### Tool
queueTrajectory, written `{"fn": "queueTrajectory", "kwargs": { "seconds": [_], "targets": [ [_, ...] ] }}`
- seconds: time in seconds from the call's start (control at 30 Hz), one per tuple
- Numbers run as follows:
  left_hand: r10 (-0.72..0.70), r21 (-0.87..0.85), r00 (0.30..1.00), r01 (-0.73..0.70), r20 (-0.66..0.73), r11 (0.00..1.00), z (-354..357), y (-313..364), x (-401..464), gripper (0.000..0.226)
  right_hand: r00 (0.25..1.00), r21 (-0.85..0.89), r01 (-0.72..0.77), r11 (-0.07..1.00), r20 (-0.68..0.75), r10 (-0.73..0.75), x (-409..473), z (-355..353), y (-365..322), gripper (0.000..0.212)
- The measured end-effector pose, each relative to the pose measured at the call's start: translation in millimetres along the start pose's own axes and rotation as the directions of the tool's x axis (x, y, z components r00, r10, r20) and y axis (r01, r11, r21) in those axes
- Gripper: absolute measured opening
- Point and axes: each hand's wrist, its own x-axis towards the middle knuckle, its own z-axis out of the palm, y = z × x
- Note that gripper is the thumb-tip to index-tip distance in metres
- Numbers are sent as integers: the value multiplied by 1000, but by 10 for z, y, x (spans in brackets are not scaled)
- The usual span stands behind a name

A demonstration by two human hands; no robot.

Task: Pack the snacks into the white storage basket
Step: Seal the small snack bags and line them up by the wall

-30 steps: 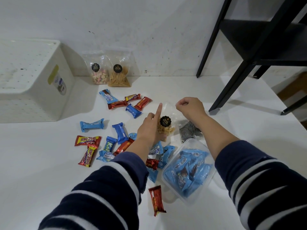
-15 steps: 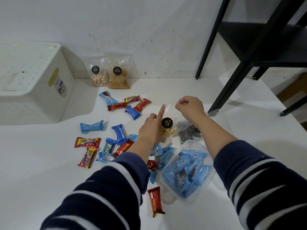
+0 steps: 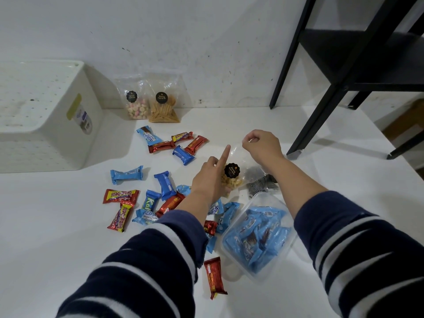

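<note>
The white storage basket (image 3: pixel 52 134) lies upside down at the far left of the table. Blue, red and yellow wrapped snack bars (image 3: pixel 165 184) lie scattered across the middle. A clear snack pouch with a black round label (image 3: pixel 232 174) stands between my hands. My right hand (image 3: pixel 261 145) pinches its top edge. My left hand (image 3: pixel 211 177) holds the pouch's left side with the index finger pointing up. A clear tub of blue packets (image 3: pixel 259 235) sits in front of my right forearm. A dark striped snack (image 3: pixel 259 185) lies behind the tub.
Two clear pouches, one of pink-white puffs (image 3: pixel 135 104) and one of yellow sticks (image 3: pixel 164 106), lean against the back wall. A black metal shelf frame (image 3: pixel 321 95) stands on the table at the right. A red bar (image 3: pixel 214 277) lies nearest me.
My right hand has lifted the pouch's top edge a little and shifted slightly right. My left hand has stayed at the pouch's side.
</note>
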Motion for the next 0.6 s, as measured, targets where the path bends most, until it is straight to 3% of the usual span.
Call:
{"fn": "queueTrajectory", "kwargs": {
  "seconds": [0.17,0.47,0.6],
  "targets": [
    [-3,7,1000,3,-11,1000,6,-6,1,123,1000,-24,-13,1000,27,14,-33,-13,-38,3],
    [-2,14,1000,3,-23,1000,21,-13,-16,122,999,-99,7,995,50,-2,-47,7,-83,17],
    [-50,-25,998,49,-25,998,20,-49,11,120,993,-90,6,996,121,5,-65,-58,-58,10]
  ]
}}
